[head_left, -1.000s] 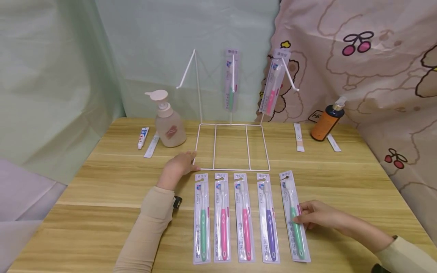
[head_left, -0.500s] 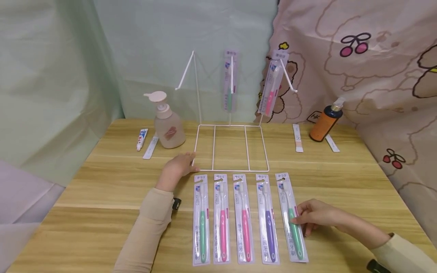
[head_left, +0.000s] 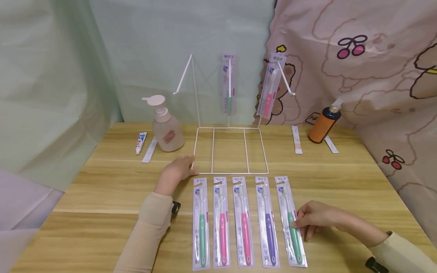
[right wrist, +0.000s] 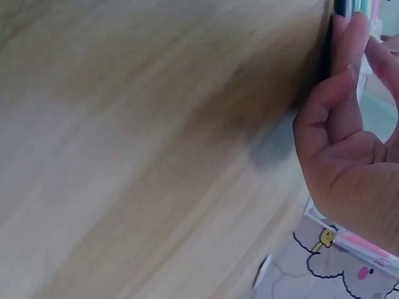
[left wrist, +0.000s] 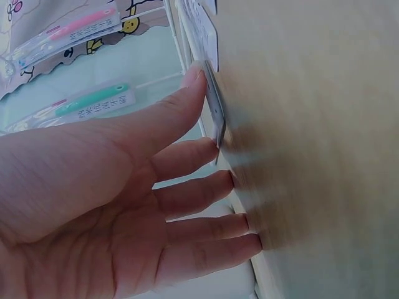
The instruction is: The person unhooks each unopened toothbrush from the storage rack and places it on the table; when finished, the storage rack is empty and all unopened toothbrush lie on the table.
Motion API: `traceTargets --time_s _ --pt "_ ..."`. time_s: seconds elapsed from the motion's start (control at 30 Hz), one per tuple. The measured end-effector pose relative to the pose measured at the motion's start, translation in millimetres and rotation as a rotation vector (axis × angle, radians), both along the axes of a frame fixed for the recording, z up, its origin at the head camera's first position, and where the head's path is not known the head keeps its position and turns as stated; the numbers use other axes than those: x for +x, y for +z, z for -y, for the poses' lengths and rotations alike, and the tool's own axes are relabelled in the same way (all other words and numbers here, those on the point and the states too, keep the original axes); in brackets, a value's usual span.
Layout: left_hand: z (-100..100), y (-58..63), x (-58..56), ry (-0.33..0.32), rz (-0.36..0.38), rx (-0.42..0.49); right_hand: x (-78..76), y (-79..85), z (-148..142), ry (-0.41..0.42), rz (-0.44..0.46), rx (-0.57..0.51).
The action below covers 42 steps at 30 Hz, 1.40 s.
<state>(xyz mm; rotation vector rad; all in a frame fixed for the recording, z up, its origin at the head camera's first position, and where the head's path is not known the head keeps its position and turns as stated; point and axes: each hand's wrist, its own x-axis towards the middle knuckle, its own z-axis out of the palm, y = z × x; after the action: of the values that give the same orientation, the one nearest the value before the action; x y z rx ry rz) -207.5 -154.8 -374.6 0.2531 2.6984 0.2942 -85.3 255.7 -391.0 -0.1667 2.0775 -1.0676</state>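
My right hand [head_left: 319,217] pinches the right edge of a packaged toothbrush with a green handle [head_left: 294,237], its thumb on top. This pack lies slightly tilted at the right end of a row on the wooden table. Left of it lie toothbrush packs with a purple handle [head_left: 270,239], a pink handle [head_left: 246,239], another pink handle [head_left: 223,239] and a green handle [head_left: 202,240]. My left hand [head_left: 176,170] rests at the front left corner of a white wire display rack [head_left: 230,173]. In the left wrist view, its fingers [left wrist: 199,193] are nearly straight, tips down at the table.
A green toothbrush pack [head_left: 228,104] hangs on the rack's middle hook, a pink one [head_left: 268,104] on the right hook. The left hook [head_left: 182,74] is bare. A pump bottle [head_left: 168,132], toothpaste tube [head_left: 140,143], orange spray bottle [head_left: 322,127] and slim sachets [head_left: 296,140] stand or lie around.
My right hand has shifted the green toothbrush pack slightly left, closer to the purple one. My left hand has stayed at the rack's corner. The head view has tilted up slightly.
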Motion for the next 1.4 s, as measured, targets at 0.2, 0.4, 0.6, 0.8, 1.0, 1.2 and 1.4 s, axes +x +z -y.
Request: traceTargets --time_s 0.2,0.4,0.6,0.8,1.0,1.2,1.4 --pt "-0.4 -3.3 -1.4 0.005 -0.001 0.005 -0.5 -6.1 -3.9 0.019 0.054 -0.064" --pt "-0.8 -4.7 -1.7 0.009 0.008 0.006 -0.3 -6.6 -4.1 0.005 0.059 -0.094" --pt "0.9 -4.1 -0.6 0.007 0.010 -0.006 1.4 -6.9 1.0 -0.020 0.037 -0.070" --pt "1.0 -3.6 -1.0 0.002 0.006 -0.003 2.9 -8.0 1.8 -0.031 0.008 -0.046" --pt "-0.1 -3.8 -3.0 0.004 0.007 -0.007 1.1 -5.0 -0.1 0.005 0.004 -0.054" --pt "0.1 -4.0 -3.7 0.001 0.007 -0.011 -0.6 -1.1 -2.7 0.073 -0.045 -0.029" --pt "-0.2 -3.8 -3.9 0.004 0.018 -0.020 -12.1 11.2 -2.8 0.108 -0.115 -0.014"
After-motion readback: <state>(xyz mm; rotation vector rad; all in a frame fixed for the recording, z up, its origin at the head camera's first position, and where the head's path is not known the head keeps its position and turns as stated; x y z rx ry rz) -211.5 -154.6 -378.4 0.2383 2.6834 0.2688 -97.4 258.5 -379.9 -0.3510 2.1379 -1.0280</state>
